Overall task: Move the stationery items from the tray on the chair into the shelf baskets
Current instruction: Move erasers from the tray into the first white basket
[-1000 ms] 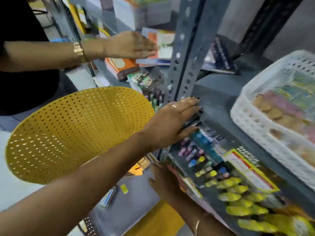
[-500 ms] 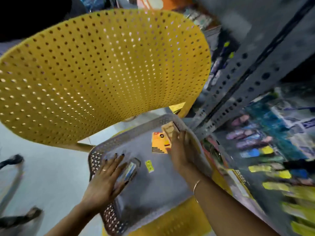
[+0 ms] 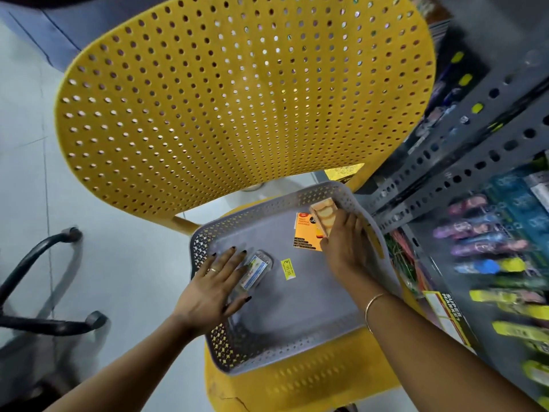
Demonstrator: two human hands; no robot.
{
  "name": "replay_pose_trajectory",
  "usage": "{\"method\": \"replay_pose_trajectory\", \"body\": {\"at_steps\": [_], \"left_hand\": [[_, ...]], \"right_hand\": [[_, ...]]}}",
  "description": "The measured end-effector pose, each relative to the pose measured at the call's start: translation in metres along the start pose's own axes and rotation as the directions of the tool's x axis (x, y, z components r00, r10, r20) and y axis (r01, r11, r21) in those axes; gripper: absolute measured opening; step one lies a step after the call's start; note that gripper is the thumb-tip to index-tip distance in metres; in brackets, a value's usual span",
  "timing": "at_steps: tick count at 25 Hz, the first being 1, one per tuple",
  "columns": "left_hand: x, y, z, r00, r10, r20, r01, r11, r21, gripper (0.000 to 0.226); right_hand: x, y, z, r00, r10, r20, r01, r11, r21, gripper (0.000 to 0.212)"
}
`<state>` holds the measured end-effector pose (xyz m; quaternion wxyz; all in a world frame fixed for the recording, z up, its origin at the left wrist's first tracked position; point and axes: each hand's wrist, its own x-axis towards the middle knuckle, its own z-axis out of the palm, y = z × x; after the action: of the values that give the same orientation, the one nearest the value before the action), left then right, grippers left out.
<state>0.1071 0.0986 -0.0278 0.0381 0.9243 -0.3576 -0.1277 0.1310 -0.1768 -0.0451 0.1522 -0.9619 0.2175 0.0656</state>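
A grey perforated tray point(image 3: 282, 346) rests on the seat of a yellow chair point(image 3: 237, 99). Inside it lie a small clear packet with a blue and white label point(image 3: 255, 270), a yellow price sticker point(image 3: 287, 269) and an orange card pack point(image 3: 306, 231). My left hand point(image 3: 214, 286) lies flat over the clear packet, fingers spread, not gripping it. My right hand point(image 3: 346, 242) sits at the tray's far right corner, its fingers closed on a slim tan box point(image 3: 323, 212) that stands tilted above the orange pack.
A grey slotted metal shelf point(image 3: 463, 165) stands right of the chair, its lower level packed with coloured pens and yellow highlighters point(image 3: 505, 295). A black office chair base point(image 3: 44, 292) sits on the pale floor at the left.
The view has dropped from the shelf to the tray. My left hand came down from the shelf post onto the clear packet, and my right hand reached the tan box.
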Motion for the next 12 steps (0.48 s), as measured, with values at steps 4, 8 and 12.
{"method": "replay_pose_trajectory", "body": {"at_steps": [4, 8, 12], "left_hand": [[0.0, 0.002, -0.001, 1.0, -0.002, -0.002, 0.002, 1.0, 0.009, 0.066], [0.009, 0.015, -0.027, 0.998, -0.019, -0.053, 0.017, 0.999, -0.03, 0.064], [0.027, 0.031, -0.092, 0.989, 0.016, -0.15, -0.024, 0.998, -0.053, 0.066]], "right_hand": [[-0.009, -0.002, -0.018, 0.999, -0.039, 0.002, 0.038, 0.997, 0.065, 0.064], [-0.015, -0.01, -0.074, 0.991, -0.105, -0.076, 0.117, 0.98, 0.159, 0.057], [-0.031, -0.024, -0.176, 0.961, -0.173, -0.214, 0.222, 0.947, 0.231, 0.046]]}}
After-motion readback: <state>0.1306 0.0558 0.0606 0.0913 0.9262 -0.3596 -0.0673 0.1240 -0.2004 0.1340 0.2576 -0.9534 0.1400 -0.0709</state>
